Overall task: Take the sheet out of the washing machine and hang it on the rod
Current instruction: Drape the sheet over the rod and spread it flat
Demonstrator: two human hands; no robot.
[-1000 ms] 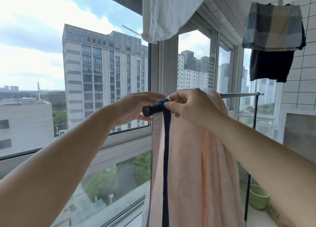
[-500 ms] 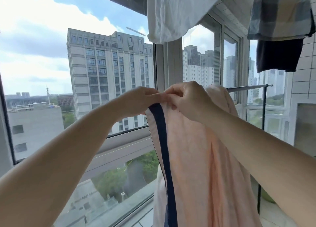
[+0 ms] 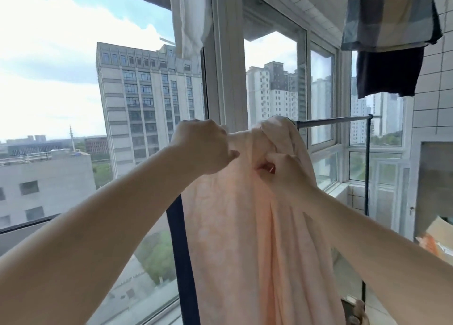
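Step in hand: spreading. The sheet [image 3: 245,226] is out of the machine and draped over the rod [image 3: 333,120], peach cloth with a dark border band [image 3: 180,251] down its left edge, hanging in long folds toward the floor.

Left hand [image 3: 203,148]: fingers curled at the top left of the sheet where it crosses the rod. Whether they clamp cloth, rod or both I cannot tell from behind the knuckles.

Right hand [image 3: 282,170]: fingers pinching a bunched fold just below the rod line.

Judgement: the cloth is crowded at my end, with a lump [image 3: 277,128] of gathered fabric on top. The next move calls for sliding that lump rightward along the bare rod while the left hand anchors the border edge (otherwise the whole sheet may drag along with it).

Room: bare rod runs right to the stand's upright post [image 3: 366,165], which is the hard stop. Window glass sits close behind the rod. Overhead hang a plaid cloth [image 3: 389,13] and a dark garment [image 3: 389,72], clear of the rod.
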